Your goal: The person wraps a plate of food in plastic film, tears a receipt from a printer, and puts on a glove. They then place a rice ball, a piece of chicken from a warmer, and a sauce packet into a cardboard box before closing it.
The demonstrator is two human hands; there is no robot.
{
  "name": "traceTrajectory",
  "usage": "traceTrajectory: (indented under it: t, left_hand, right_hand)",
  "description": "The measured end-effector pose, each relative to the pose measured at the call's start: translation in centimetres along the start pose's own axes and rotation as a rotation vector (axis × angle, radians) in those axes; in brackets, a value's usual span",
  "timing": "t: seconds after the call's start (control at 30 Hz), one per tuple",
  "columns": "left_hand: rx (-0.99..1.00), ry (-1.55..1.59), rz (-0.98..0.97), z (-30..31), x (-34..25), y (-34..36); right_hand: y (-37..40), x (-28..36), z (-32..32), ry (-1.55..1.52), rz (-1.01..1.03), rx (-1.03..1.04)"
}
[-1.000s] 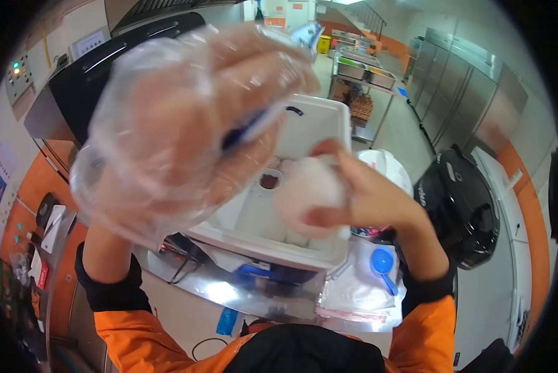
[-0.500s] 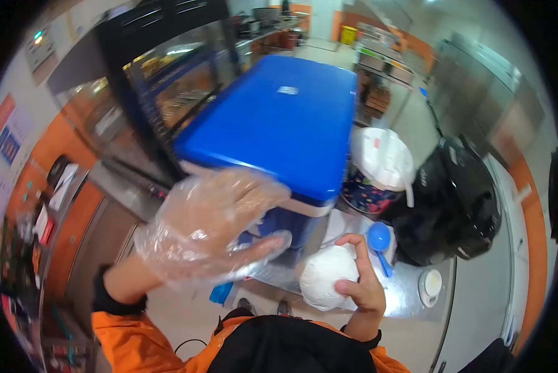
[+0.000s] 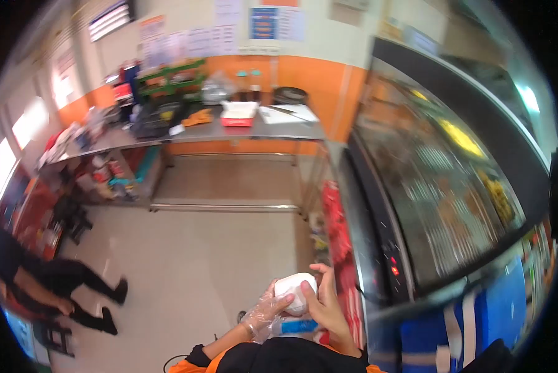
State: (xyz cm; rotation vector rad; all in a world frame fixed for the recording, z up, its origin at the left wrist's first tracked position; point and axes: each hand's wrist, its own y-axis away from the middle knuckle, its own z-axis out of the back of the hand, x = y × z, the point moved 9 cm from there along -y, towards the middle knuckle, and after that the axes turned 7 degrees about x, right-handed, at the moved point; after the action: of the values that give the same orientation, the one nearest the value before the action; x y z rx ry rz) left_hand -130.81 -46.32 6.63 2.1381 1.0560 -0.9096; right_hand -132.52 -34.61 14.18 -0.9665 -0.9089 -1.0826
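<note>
A round white wrapped bundle (image 3: 296,293) is held between both hands, low in the middle of the view. My left hand (image 3: 266,313), in a clear plastic glove, presses its thumb and fingers against the bundle's left side. My right hand (image 3: 326,307) is bare and grips the right side, thumb across the front and fingers behind. Just below the bundle is a bright blue item (image 3: 299,326), partly hidden by the hands.
A steel table (image 3: 210,132) with a red-and-white box (image 3: 238,114) and bottles stands along the wall. A glass display case (image 3: 441,180) is at the right, above a blue insulated bag (image 3: 490,317). A seated person in dark clothes (image 3: 61,273) is at the left.
The view has swung left, from the blue lidded box to the wall table and display case. My gloved left hand, raised and apart before, now holds the white bundle together with my right hand.
</note>
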Motion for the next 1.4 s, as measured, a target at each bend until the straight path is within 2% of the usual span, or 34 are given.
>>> traceTrajectory:
  t: [0.07,0.13,0.2,0.27,0.3,0.33,0.4,0.43,0.47,0.53,0.67,0.73,0.8,0.83,0.87,0.9,0.93,0.97,1.03,1.07,1.13,1.17,1.23,1.27,1.33,1.4]
  left_hand:
    - [-0.11,0.059,-0.064,4.6,-4.6,0.0]
    - [-0.406,0.085,-0.13,9.7,-8.1,0.6]
    - [-0.453,0.164,-0.102,14.2,-8.2,-0.8]
    - [-0.47,0.383,-0.017,16.9,-7.9,-2.7]
    - [-0.384,0.366,-0.088,17.5,-9.2,-4.1]
    - [-0.39,0.373,-0.094,18.9,-10.1,-5.3]
    - [-0.329,0.317,0.159,20.7,-10.2,-8.1]
    - [-0.332,0.313,0.163,22.1,-11.2,-9.9]
    - [-0.314,0.28,0.194,23.3,-12.2,-12.0]
    - [-0.269,0.216,0.255,25.7,-14.0,-16.9]
    - [-0.284,0.26,0.188,30.4,-19.9,-27.8]
    - [-0.308,0.269,0.171,31.9,-24.1,-32.2]
    - [-0.509,0.256,0.054,34.1,-29.0,-35.8]
    - [-0.406,0.218,-0.1,35.3,-30.6,-37.4]
    - [-0.412,0.229,-0.101,36.9,-31.3,-38.9]
    - [-0.423,0.32,-0.154,38.5,-32.3,-40.2]
    - [-0.433,0.409,-0.209,40.1,-33.3,-41.4]
    - [-0.43,0.424,-0.223,41.4,-34.2,-42.5]
    - [-0.454,0.501,-0.29,44.8,-35.2,-45.6]
    - [-0.468,0.566,-0.358,46.2,-36.0,-46.9]
    - [-0.421,0.673,-0.308,47.7,-38.5,-50.2]
    - [-0.367,0.769,-0.256,48.1,-39.5,-52.1]
    - [-0.39,0.852,-0.234,50.6,-40.9,-55.3]
    - [-0.413,0.933,-0.214,51.8,-41.0,-56.6]
    - [-0.4,0.984,-0.202,53.6,-41.7,-58.5]
    - [-0.39,1.035,-0.175,55.9,-41.5,-59.7]
  right_hand:
    - [-5.8,-0.7,-5.9,-0.229,-0.196,0.197]
    - [-10.9,-1.3,-10.7,-0.244,-0.165,0.312]
    - [-14.1,-3.6,-14.4,-0.256,-0.158,0.404]
    - [-17.4,-6.5,-17.0,-0.308,-0.213,0.414]
    - [-19.2,-7.9,-17.9,-0.355,-0.266,0.445]
    - [-21.3,-9.2,-18.1,-0.352,-0.267,0.456]
    - [-24.7,-13.3,-18.9,-0.568,-0.458,0.509]
    - [-26.6,-15.2,-18.8,-0.612,-0.542,0.518]
    - [-29.1,-16.1,-18.5,-0.621,-0.54,0.512]
    - [-33.7,-18.2,-17.9,-0.797,-0.652,0.505]
    - [-46.6,-23.1,-15.3,-0.697,-0.707,0.482]
    - [-54.8,-25.5,-14.2,-0.623,-0.583,0.476]
    - [-63.1,-24.6,-12.5,-0.496,-0.554,0.469]
    - [-68.0,-25.3,-12.1,-0.455,-0.451,0.428]
    - [-73.4,-27.0,-12.1,-0.392,-0.288,0.399]
    - [-76.6,-24.7,-11.6,-0.379,-0.352,0.418]
    - [-80.8,-23.4,-11.8,-0.374,-0.263,0.405]
    - [-84.6,-22.6,-12.6,-0.489,-0.27,0.359]
    - [-91.2,-23.6,-14.0,-0.383,-0.273,0.416]
    - [-93.5,-23.5,-14.8,-0.378,-0.281,0.423]
    - [-96.8,-21.9,-17.3,-0.16,-0.118,0.545]
    - [-97.9,-22.8,-18.4,-0.159,-0.123,0.543]
    - [-99.6,-26.3,-22.2,0.166,-0.123,0.671]
    - [-100.3,-28.1,-23.4,0.169,-0.132,0.663]
    - [-100.0,-29.5,-26.7,0.028,-0.017,0.849]
    - [-99.6,-30.8,-27.6,-0.009,-0.022,0.835]
